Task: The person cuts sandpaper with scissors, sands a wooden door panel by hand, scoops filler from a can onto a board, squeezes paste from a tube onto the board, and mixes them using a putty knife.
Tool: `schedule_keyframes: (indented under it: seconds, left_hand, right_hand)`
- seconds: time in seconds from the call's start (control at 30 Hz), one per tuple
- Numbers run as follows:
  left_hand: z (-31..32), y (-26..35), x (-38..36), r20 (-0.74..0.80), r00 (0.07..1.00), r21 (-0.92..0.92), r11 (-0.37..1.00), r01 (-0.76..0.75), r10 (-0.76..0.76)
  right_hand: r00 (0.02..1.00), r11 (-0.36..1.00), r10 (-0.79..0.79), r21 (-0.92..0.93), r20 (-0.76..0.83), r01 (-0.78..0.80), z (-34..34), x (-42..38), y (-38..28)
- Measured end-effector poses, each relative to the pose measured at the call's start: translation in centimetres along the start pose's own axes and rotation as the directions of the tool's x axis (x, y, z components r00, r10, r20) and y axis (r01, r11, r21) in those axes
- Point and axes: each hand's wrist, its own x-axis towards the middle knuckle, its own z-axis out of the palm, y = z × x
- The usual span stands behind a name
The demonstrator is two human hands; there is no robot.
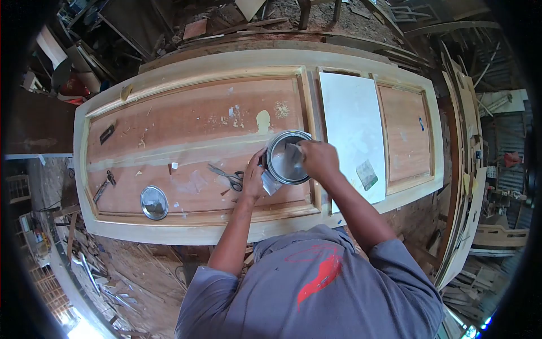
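Shiny metal can [269, 161] (glossy rim); rough, matt wooden panel [197, 101]; smooth white board [351, 121].

We have an open, round metal can [284, 165], silvery-rimmed and greyish inside, at the right end of the door's larger recess, our left hand [258, 176] against its side. Our right hand [319, 160] holds a blurred greyish tool [294, 152] in its mouth.

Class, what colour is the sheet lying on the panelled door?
The sheet is white, seen best in the head view.
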Motion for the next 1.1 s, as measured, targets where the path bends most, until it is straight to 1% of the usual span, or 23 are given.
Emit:
schedule_keyframes:
  seconds: [0.03,0.07,0.1,0.17,0.2,0.3,0.4,0.43,0.5,0.57,0.63,0.7,0.77,0.87,0.93,1.03,1.07,1.1]
  left_hand:
    - [0.1,0.1,0.1,0.007,1.000,0.063,0.998,-0.020,0.019]
    - [-0.1,0.1,0.3,0.012,0.999,0.125,0.991,-0.040,0.039]
    - [-0.2,0.1,0.3,0.014,0.998,0.186,0.981,-0.059,0.058]
    - [0.0,0.6,-0.3,0.006,1.000,0.106,0.994,-0.024,0.024]
    - [0.3,1.3,-0.4,0.008,1.000,0.066,0.998,-0.010,0.009]
    - [0.3,2.1,-0.3,0.023,1.000,0.171,0.985,0.001,-0.005]
    - [0.5,1.9,-0.4,0.014,0.999,0.034,0.999,0.037,-0.037]
    - [0.5,1.8,-0.3,0.009,0.999,0.018,0.999,0.033,-0.033]
    - [0.5,1.8,-0.4,0.002,1.000,-0.013,1.000,0.028,-0.028]
    - [0.4,2.0,-0.8,0.010,1.000,0.169,0.986,-0.001,0.000]
    - [0.5,2.3,-0.9,0.015,1.000,0.219,0.976,-0.006,0.003]
    - [0.6,2.3,-0.8,0.014,1.000,0.142,0.990,0.018,-0.020]
    - [0.4,1.7,-0.5,0.032,0.999,0.150,0.988,-0.034,0.029]
    - [-0.1,0.9,-0.8,0.018,0.999,0.204,0.978,-0.034,0.031]
    - [0.2,1.1,-0.7,0.021,0.999,-0.031,0.998,0.050,-0.049]
    - [0.4,0.6,-1.6,-0.068,0.996,-0.037,0.998,0.048,-0.051]
    - [0.2,0.3,-1.9,-0.121,0.992,-0.023,0.999,0.024,-0.027]
    - [0.0,-0.1,-2.2,-0.173,0.985,-0.008,1.000,0.000,-0.001]
  right_hand:
    - [1.000,0.999,-0.002,-0.036,0.007,0.003,1.3,0.3,0.2]
    - [0.998,0.998,-0.045,0.042,-0.053,0.047,1.7,0.0,-0.5]
    - [0.999,0.999,-0.007,0.034,0.031,0.006,1.7,0.3,-0.8]
    - [0.976,0.997,0.073,0.012,0.204,-0.077,1.4,0.9,-1.3]
    - [0.967,0.993,0.081,0.064,0.240,-0.099,1.1,1.4,-1.2]
    - [0.959,0.953,0.086,0.258,0.270,-0.159,0.5,1.9,0.0]
    - [0.956,0.814,0.017,0.551,0.291,-0.183,0.5,1.8,1.8]
    - [0.921,0.734,0.076,0.604,0.382,-0.311,0.4,1.7,2.4]
    - [0.811,0.524,0.154,0.650,0.564,-0.551,-0.5,1.3,3.0]
    - [0.815,0.397,0.131,0.724,0.564,-0.564,-0.9,0.4,3.8]
    - [0.821,0.275,0.109,0.776,0.561,-0.567,-1.2,-0.5,4.3]
    - [0.825,0.162,0.091,0.809,0.557,-0.564,-1.7,-1.3,4.5]
    - [0.827,0.102,0.084,0.821,0.556,-0.562,-2.1,-2.2,4.8]
    - [0.845,0.023,0.086,0.847,0.528,-0.531,-2.0,-3.3,5.0]
    - [0.861,-0.016,0.104,0.866,0.498,-0.499,-2.2,-4.0,4.8]
    - [0.885,-0.036,0.125,0.894,0.448,-0.447,-2.0,-4.4,4.6]
    - [0.888,-0.026,0.142,0.898,0.437,-0.438,-0.6,-4.5,5.2]
    - [0.882,-0.044,0.174,0.899,0.437,-0.437,-0.7,-4.6,4.7]
